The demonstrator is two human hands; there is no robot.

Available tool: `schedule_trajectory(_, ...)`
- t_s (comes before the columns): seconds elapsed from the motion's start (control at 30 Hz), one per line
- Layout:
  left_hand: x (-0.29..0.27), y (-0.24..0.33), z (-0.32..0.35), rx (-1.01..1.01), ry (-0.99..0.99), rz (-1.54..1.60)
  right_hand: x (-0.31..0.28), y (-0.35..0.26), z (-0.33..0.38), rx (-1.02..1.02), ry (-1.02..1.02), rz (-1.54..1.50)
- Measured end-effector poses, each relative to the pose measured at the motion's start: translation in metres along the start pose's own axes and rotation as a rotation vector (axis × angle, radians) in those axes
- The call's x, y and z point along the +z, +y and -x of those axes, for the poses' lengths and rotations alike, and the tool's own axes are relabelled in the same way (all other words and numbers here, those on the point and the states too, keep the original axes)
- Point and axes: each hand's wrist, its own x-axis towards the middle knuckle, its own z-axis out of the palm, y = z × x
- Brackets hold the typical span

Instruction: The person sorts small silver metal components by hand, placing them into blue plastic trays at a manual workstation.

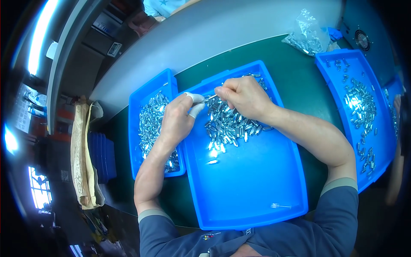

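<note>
- One small metal part [211, 97], slim and shiny, up between my two sets of fingertips, over the far left portion of the middle tray [248, 184].
- My left hand [176, 119]: thumb and forefinger in white finger covers [195, 98], pinched together on the part's left end; wrist angled up and inward.
- My right hand [247, 97]: bare, thumb and forefinger closed on the part's right end, other fingers curled, knuckles uppermost.
- My left forearm [150, 184]: rising across the right side of the left tray [133, 128].
- My right forearm [310, 130]: slanting in over the middle tray's right wall, elbow bent wide.
- Heap of metal parts [233, 126], below and beside my hands, toward the tray's far end.
- Broad stretch of blue tray floor from heap to near wall, bearing one loose metal part [212, 162] and a clear piece [280, 206] near the right corner.
- Left tray close alongside, its own parts spread within; contact unclear.
- Strip of green table [304, 85] between middle tray and right tray [381, 132].
- Clear bag [306, 36] of metal pieces, far right, beyond the right tray's corner.
</note>
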Motion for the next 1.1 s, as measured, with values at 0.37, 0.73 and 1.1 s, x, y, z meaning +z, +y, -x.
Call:
schedule_trajectory(0.37, -0.030, -0.043, 0.002, -0.061, 0.212, -0.393, 0.000, -0.001, -0.004, 0.046, 0.062, -0.090)
schedule_trajectory(0.73, 0.030, -0.037, -0.004, -0.004, -0.188, -0.311, 0.003, -0.003, -0.002, 0.002, 0.013, -0.036)
schedule_trajectory(1.1, 0.027, -0.035, -0.006, -0.187, -0.250, -0.267, 0.001, -0.004, 0.000, 0.014, -0.003, -0.028)
